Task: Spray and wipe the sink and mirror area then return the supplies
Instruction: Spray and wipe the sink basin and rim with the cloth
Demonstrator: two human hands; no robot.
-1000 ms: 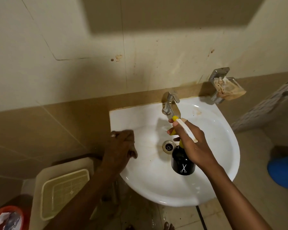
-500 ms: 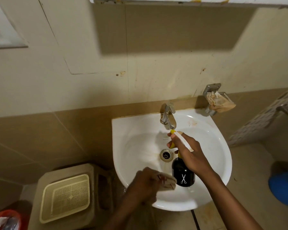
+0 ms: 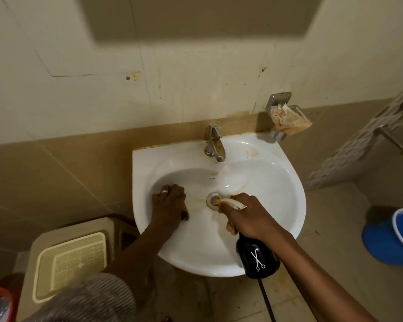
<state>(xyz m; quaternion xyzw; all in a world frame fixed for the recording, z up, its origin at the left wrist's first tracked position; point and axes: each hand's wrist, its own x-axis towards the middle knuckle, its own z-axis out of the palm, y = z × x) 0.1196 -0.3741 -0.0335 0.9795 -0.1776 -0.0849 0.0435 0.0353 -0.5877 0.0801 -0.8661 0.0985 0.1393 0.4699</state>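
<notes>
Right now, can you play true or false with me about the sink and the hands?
1. The right hand holds a black spray bottle with white scissors drawn on it. True.
2. The left hand is on the tap. False: it rests inside the white sink, on the left part of the bowl, apart from the tap.
3. A blue bucket stands on the floor to the right of the sink. True.
4. Water is pouring out of the tap. False: no stream shows under it.
5. The spray bottle's nozzle points toward the drain. True.
6. The soap holder on the wall is left of the tap. False: it is to the right.
</notes>
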